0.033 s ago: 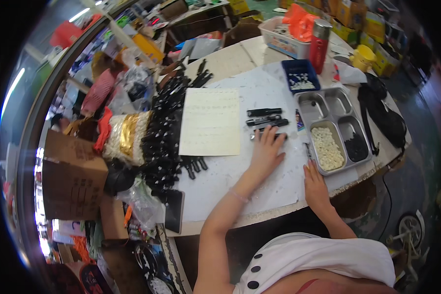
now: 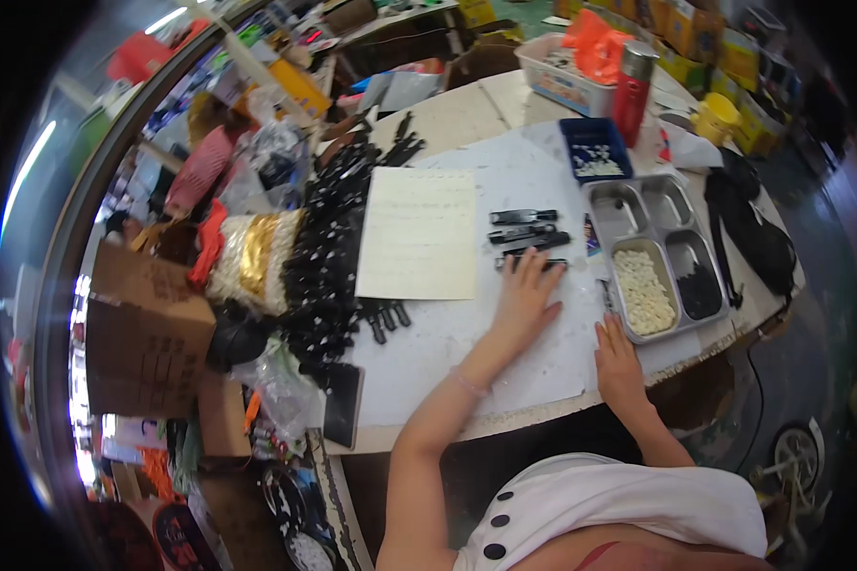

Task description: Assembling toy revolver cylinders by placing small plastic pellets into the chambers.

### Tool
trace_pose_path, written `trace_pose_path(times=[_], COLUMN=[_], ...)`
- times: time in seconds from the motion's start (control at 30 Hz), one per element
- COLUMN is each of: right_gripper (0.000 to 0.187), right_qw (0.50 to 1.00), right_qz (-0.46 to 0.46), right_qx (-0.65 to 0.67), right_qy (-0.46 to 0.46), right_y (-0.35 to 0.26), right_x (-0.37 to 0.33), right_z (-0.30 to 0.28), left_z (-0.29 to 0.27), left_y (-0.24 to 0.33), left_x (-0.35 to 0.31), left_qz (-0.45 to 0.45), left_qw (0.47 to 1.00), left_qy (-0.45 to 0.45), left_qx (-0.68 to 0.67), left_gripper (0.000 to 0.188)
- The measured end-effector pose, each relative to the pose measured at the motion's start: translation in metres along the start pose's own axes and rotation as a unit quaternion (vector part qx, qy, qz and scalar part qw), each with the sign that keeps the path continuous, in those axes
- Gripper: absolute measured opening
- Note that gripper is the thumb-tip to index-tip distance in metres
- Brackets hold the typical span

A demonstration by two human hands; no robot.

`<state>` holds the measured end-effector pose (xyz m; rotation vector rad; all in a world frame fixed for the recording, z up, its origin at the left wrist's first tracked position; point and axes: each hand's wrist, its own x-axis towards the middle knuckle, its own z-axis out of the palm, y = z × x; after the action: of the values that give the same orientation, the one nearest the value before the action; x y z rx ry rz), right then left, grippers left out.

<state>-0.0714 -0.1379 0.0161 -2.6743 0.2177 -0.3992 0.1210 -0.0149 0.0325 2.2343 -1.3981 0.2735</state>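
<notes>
My left hand (image 2: 524,303) lies over the white work surface with its fingers spread. Its fingertips touch the nearest of several short black pieces (image 2: 524,217) laid in a small stack of rows; what they are I cannot tell. Close to the tray's left side rests my right hand (image 2: 621,369), fingers stretched forward and near together, thumb hidden. Just beyond its fingertips is a slim dark and silvery item (image 2: 607,293), too small to name. The metal compartment tray (image 2: 676,331) holds cream-coloured small parts (image 2: 643,293) and black small parts (image 2: 697,290).
A sheet of yellowish paper (image 2: 417,233) lies left of the black pieces. Beyond it is a long heap of black parts (image 2: 328,247). A phone-like dark slab (image 2: 344,407) sits at the near edge. A blue bin (image 2: 581,130), red flask (image 2: 632,95) and black bag (image 2: 752,228) stand around the tray.
The whole picture has shifted slightly to the right. Relative to the table, both hands stay almost where they were, with the left fingers still at the nearest black piece.
</notes>
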Motion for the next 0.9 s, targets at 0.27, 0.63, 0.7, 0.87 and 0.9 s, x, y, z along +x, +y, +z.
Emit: trace_pose_path(times=[0.27,0.63,0.7,0.87,0.9], right_gripper=[0.025,0.016,0.016,0.015,0.015], right_qw=[0.975,0.969,0.969,0.968,0.968], right_qz=[-0.132,-0.128,-0.133,-0.141,-0.141], right_qx=[0.166,0.21,0.205,0.206,0.206], right_qy=[0.06,0.029,0.029,0.02,0.019], right_y=[-0.039,-0.033,-0.034,-0.037,-0.036], right_x=[0.018,0.02,0.02,0.022,0.021], right_z=[-0.004,0.019,0.019,0.02,0.021], left_z=[-0.071,-0.127,-0.121,-0.107,-0.105], left_y=[-0.032,-0.096,-0.104,-0.123,-0.129], left_x=[-0.042,-0.106,-0.108,-0.091,-0.09], left_qz=[-0.117,-0.297,-0.299,-0.42,-0.39], left_qw=[0.988,0.931,0.925,0.871,0.876], left_qy=[0.06,0.08,0.097,0.105,0.111], left_qx=[0.083,0.197,0.213,0.23,0.26], left_gripper=[0.055,0.05,0.051,0.056,0.056])
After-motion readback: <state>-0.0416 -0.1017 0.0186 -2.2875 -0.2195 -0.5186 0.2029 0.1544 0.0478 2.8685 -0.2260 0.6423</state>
